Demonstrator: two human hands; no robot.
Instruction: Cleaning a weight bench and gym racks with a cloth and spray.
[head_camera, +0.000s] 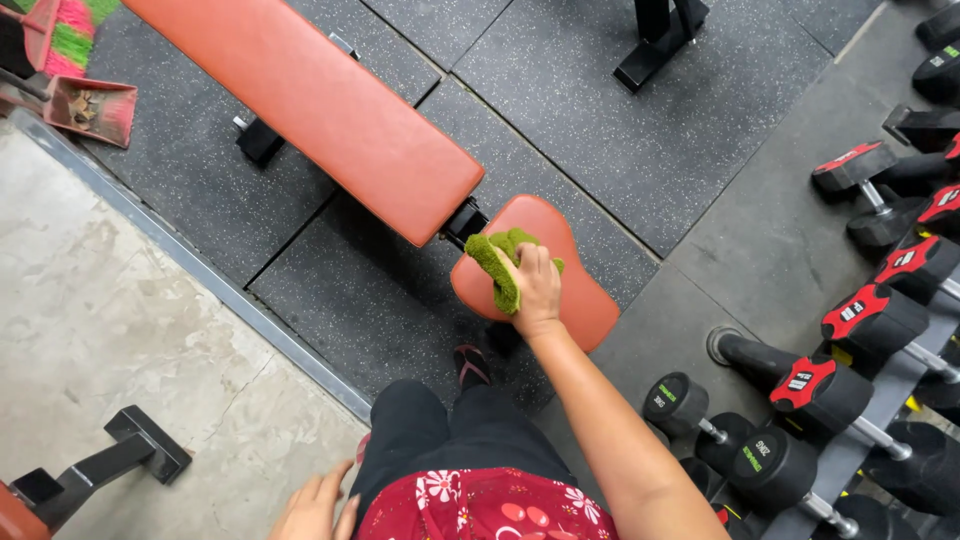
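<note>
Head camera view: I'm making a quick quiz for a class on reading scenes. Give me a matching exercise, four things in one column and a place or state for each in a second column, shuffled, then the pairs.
Things:
1. green cloth
2. dustpan
3. dumbbells
4. left hand

Places or states:
A. on a rack at the right
B. empty, low by the person's hip
C. pressed on the bench's small orange pad by the right hand
D. on the floor at the top left, debris inside

Pairs: 1-C, 2-D, 3-A, 4-B
</note>
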